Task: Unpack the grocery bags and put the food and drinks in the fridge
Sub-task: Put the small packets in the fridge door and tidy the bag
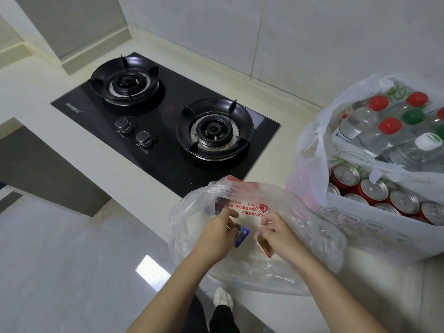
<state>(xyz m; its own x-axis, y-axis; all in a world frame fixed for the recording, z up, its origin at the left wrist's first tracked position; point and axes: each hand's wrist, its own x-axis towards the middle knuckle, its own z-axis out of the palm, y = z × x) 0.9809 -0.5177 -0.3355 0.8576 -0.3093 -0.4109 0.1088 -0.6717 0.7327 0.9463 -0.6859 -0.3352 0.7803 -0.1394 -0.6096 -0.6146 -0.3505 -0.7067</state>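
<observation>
Unpacking bag: clear red-printed plastic bag [312,239], lower centre on the pale surface [96,152]; best to lift contents straight up.
Hands: left hand [216,239] pinches blue packet [241,239], right hand [280,235] red-edged packet [264,247], apart.

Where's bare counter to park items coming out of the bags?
Free: counter strip between hob and front edge, left of the clear bag; also the strip behind the hob by the wall. Crowded: right end, white bags of bottles and cans; in the clear bag left hand grips a blue pack, right hand a red pack.
</observation>
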